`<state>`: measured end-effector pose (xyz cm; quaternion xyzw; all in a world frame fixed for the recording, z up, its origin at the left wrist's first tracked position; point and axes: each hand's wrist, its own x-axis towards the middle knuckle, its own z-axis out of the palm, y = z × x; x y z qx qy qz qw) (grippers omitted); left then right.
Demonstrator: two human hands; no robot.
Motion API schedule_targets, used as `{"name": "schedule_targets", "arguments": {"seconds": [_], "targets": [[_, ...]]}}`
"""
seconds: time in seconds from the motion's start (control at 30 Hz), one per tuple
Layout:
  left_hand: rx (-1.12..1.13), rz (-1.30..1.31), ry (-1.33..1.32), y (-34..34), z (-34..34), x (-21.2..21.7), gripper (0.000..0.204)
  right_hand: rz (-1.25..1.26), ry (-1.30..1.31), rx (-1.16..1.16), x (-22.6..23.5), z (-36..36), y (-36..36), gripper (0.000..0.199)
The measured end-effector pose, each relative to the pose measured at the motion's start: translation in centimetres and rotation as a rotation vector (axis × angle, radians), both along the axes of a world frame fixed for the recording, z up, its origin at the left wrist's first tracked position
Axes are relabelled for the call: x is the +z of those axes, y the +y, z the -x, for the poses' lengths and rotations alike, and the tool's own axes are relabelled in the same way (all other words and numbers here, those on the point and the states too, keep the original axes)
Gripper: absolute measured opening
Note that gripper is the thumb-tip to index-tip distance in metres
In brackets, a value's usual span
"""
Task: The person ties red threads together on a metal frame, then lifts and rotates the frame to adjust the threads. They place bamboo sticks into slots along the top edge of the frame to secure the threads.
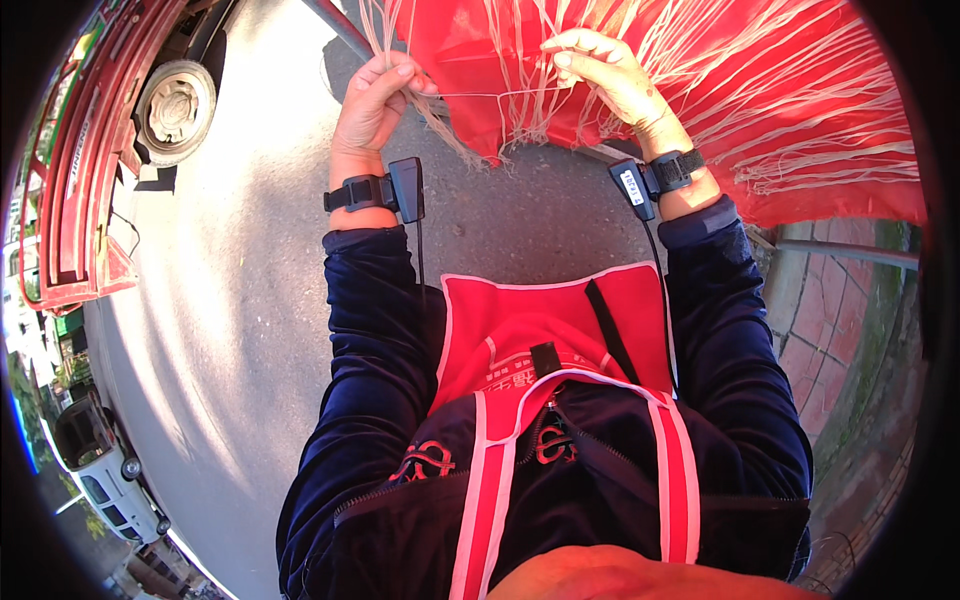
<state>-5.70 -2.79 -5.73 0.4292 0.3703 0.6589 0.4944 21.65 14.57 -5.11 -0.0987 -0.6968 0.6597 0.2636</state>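
Head view shows me both hands raised to the red cloth (700, 80) draped over a metal rail (850, 253). My left hand (372, 100) is curled shut around a bundle of pale fringe strings (440, 125). My right hand (605, 75) pinches a single thin strand (500, 95) stretched between the two hands.

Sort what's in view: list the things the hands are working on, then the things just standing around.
In hand:
- left hand, closed on a bundle of pale strings
- right hand, pinching one thin string
- red cloth that the strings hang from

Just around:
- red vehicle with its wheel
- white car
- metal rail
- brick paving
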Motion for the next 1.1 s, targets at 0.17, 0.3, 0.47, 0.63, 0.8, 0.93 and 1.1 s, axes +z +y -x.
{"name": "schedule_targets", "arguments": {"seconds": [0.17,0.3,0.47,0.63,0.8,0.93,1.1], "targets": [[-0.096,0.075,0.128,0.3,-1.6,-0.4,0.008,-0.044,-0.219,0.198,-0.5,0.8,-2.2,0.018],[-0.183,0.186,0.218,2.0,-3.4,-2.0,0.009,-0.21,-0.431,0.224,-2.9,2.4,-3.3,0.022],[-0.181,0.237,0.192,2.0,-4.3,-3.3,0.009,-0.018,-0.33,0.175,-4.9,2.1,-2.7,0.023],[-0.144,0.249,0.127,1.7,-2.5,-3.9,0.011,0.201,-0.179,0.052,-5.5,1.2,-1.5,0.027],[-0.067,0.213,0.027,1.1,-0.6,-4.4,0.013,0.315,-0.042,-0.014,-5.9,0.3,-0.1,0.026],[-0.007,0.216,0.0,0.2,1.0,-4.1,0.014,0.301,-0.019,-0.129,-5.9,-0.3,0.8,0.023],[0.253,0.252,0.041,-0.5,2.4,-4.2,0.015,0.207,-0.072,-0.136,-5.5,-1.0,1.3,0.022]]}}
